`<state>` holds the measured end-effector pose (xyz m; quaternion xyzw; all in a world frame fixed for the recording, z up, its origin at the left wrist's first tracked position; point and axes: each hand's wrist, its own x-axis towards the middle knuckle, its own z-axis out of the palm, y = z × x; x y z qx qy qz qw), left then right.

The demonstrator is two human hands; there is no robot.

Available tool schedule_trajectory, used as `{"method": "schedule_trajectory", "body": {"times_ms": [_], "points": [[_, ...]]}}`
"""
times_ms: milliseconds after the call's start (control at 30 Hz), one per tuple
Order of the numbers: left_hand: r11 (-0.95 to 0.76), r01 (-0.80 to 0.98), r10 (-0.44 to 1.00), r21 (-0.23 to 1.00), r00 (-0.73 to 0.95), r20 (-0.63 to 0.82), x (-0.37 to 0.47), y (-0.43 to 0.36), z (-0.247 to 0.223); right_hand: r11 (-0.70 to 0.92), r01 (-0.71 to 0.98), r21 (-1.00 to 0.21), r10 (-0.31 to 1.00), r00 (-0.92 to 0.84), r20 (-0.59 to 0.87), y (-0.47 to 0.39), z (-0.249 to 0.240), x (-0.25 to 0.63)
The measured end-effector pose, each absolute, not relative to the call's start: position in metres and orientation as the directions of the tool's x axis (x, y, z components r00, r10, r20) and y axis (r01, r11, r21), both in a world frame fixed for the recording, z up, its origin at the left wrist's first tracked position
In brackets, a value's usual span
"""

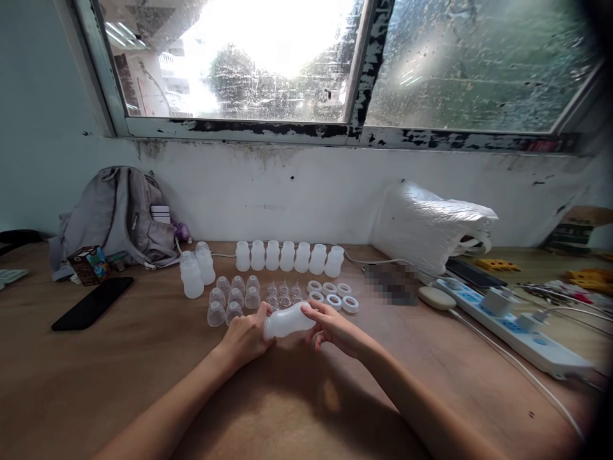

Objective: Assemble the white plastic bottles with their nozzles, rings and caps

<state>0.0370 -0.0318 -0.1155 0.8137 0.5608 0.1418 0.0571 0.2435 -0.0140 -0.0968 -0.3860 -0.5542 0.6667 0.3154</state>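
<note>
A frosted white baby bottle [288, 321] lies sideways between my two hands, just above the wooden table. My left hand [248, 334] is closed around its left end. At the other end, the fingers of my right hand [330, 324] grip the bottle. Just beyond my hands are several clear domed caps [234, 297] on the left, clear nipples [284, 291] in the middle, and white rings [330, 294] on the right. Behind them stands a row of frosted bottle bodies [287, 256]. Two assembled bottles [191, 276] with caps stand at the left.
A black phone [93, 304], a small box [89, 265] and a grey backpack [117, 214] are at the left. On the right are a power strip [514, 329] with cables, a round beige object [437, 298] and a silvery bag [426, 223]. The wall and window rise behind.
</note>
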Motion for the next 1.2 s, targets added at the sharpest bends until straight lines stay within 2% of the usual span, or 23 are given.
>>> {"method": "schedule_trajectory", "body": {"times_ms": [200,400,500,633,767,933,1033,1100,1200], "points": [[-0.380,0.659,0.919,0.650,0.349,0.184,0.039,-0.032,-0.114,-0.021,-0.190,-0.982,0.927,-0.373,0.052,-0.009,-0.096,0.245],[-0.306,0.442,0.927,0.843,0.340,0.158,0.036,-0.023,-0.116,0.009,-0.363,-0.932,0.951,-0.285,0.120,-0.002,-0.098,0.252],[-0.330,0.510,0.936,0.794,0.284,0.207,0.033,-0.022,-0.118,0.013,-0.433,-0.901,0.961,-0.243,0.131,0.000,-0.097,0.255],[-0.418,0.728,0.907,0.543,0.304,0.291,0.032,-0.027,-0.121,-0.018,-0.459,-0.888,0.965,-0.239,0.104,0.000,-0.098,0.255],[-0.520,0.778,0.842,0.354,0.395,0.368,0.035,-0.030,-0.125,-0.046,-0.504,-0.862,0.969,-0.234,0.085,0.000,-0.103,0.252],[-0.589,0.727,0.803,0.353,0.478,0.357,0.035,-0.027,-0.129,-0.146,-0.599,-0.787,0.963,-0.269,0.026,-0.001,-0.103,0.247],[-0.624,0.701,0.772,0.346,0.483,0.413,0.036,-0.027,-0.129,-0.224,-0.606,-0.764,0.945,-0.326,-0.019,-0.001,-0.103,0.247],[-0.644,0.681,0.740,0.349,0.440,0.509,0.037,-0.027,-0.127,-0.264,-0.594,-0.760,0.929,-0.369,-0.034,-0.001,-0.103,0.247],[-0.636,0.655,0.689,0.408,0.244,0.683,0.038,-0.027,-0.118,-0.291,-0.560,-0.776,0.905,-0.424,-0.034,-0.002,-0.105,0.245]]}}
